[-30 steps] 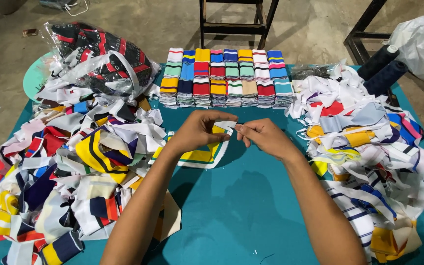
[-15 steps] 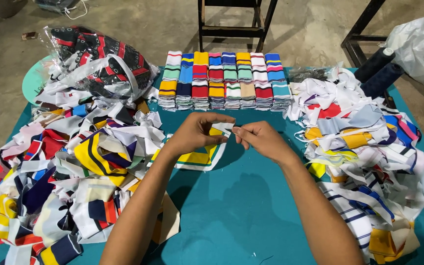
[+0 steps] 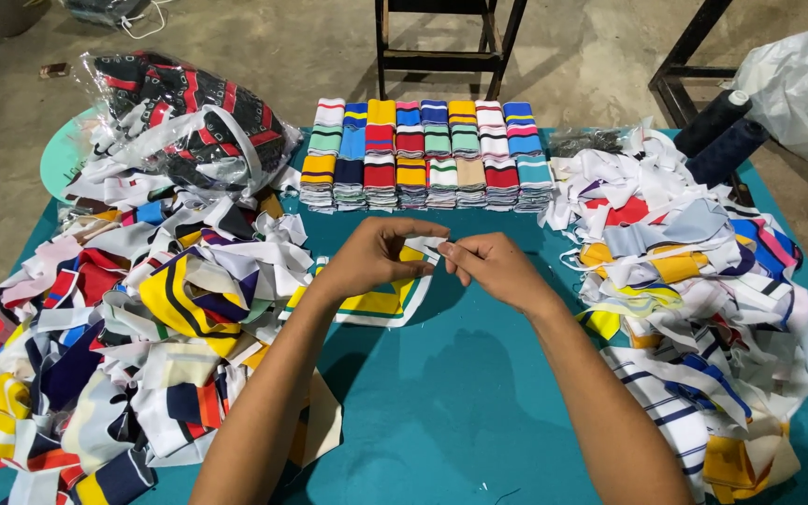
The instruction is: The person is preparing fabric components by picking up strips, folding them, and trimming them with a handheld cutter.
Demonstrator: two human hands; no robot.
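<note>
While both hands meet above the middle of the teal table (image 3: pixel 460 393), the left hand (image 3: pixel 381 257) and the right hand (image 3: pixel 490 268) each pinch a small white strip of cloth (image 3: pixel 434 246) between thumb and fingertips, other fingers loosely curled. Under them lies a yellow, green and white collar piece (image 3: pixel 381 304) flat on the table. Heaps of mixed striped cloth scraps cover the left pile (image 3: pixel 133 318) and the right pile (image 3: pixel 694 271). Neat rows of folded coloured stacks (image 3: pixel 427 150) sit at the far edge, a clear bag of dark fabric (image 3: pixel 184 117) beside them. Beyond is a bare concrete floor (image 3: pixel 591 56), a dark wooden frame (image 3: pixel 446 47) and a white sack (image 3: pixel 801 89).
</note>
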